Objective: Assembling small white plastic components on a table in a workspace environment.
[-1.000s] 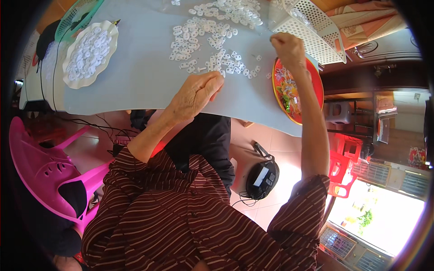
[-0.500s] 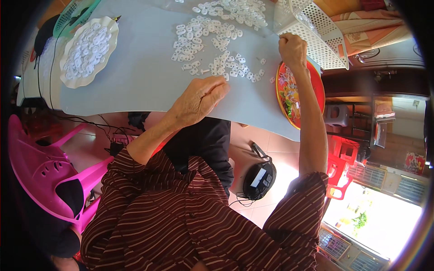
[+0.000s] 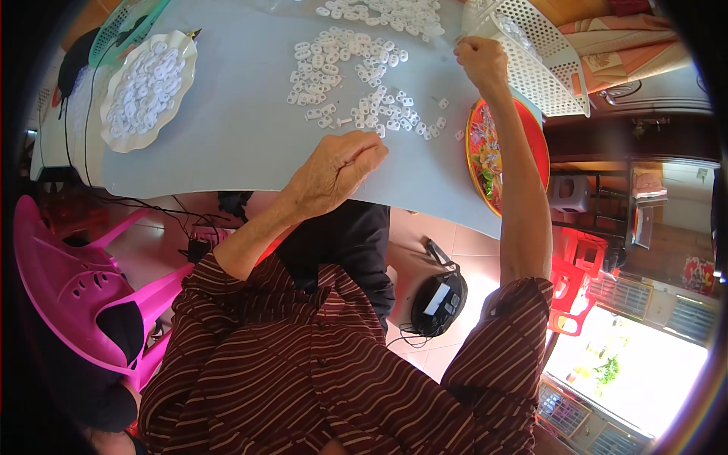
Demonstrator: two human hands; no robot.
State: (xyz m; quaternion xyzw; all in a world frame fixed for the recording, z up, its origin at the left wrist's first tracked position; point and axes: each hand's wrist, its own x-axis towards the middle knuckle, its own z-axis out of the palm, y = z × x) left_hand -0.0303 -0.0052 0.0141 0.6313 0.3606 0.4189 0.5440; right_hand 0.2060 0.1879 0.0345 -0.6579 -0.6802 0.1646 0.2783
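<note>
My left hand [image 3: 338, 170] is closed over the table's near edge, thumb pressed against the curled fingers; what they hold, if anything, is hidden. Just beyond it lie loose small white plastic pieces with two holes [image 3: 390, 114], spread across the grey-blue tabletop [image 3: 235, 114]. Farther off to the right, my right hand [image 3: 484, 64] is also closed, beside the white perforated basket [image 3: 557, 72]. Whatever its fingers may grip is too small to make out. Under my right forearm sits a red round tray with a floral pattern [image 3: 535, 148].
A scalloped cream dish [image 3: 114, 136] heaped with white pieces stands at the left, with a green basket [image 3: 125, 30] behind it. More pieces [image 3: 394, 14] lie at the far side. A pink plastic chair [image 3: 68, 296] and a black bag-like object [image 3: 440, 303] are below the table.
My right hand has shifted slightly left and farther away, staying closed beside the basket. My left hand stays closed at nearly the same spot by the table edge.
</note>
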